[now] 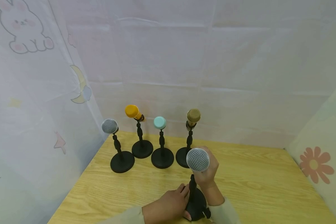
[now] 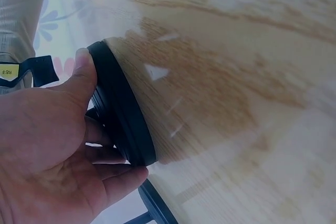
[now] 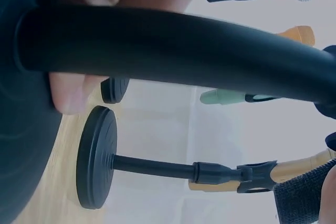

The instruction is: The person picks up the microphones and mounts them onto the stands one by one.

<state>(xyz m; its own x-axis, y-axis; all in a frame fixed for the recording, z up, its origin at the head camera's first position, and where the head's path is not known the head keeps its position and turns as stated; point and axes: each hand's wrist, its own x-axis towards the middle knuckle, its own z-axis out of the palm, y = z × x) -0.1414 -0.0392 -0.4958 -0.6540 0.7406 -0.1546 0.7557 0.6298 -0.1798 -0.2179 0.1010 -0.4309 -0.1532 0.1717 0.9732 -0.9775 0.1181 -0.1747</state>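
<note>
A microphone with a silver mesh head [image 1: 198, 159] is on a black desktop stand near the table's front. My right hand [image 1: 209, 171] grips it just behind the head, which hides most of the handle. My left hand [image 1: 169, 202] holds the stand's round base [image 1: 198, 203]. The left wrist view shows the thumb and fingers around the base's edge [image 2: 123, 103]. Across the right wrist view runs the stand's black pole [image 3: 168, 51], with left-hand fingers [image 3: 71, 93] behind it at the base.
Behind stand several microphones on black stands: a silver-headed one [image 1: 110, 126], an orange one [image 1: 132, 111], a mint-green one [image 1: 160, 123] and a gold one [image 1: 193, 115]. They share the wooden table [image 1: 254, 183]. Pale printed sheets [image 1: 162, 56] hang at the back and sides.
</note>
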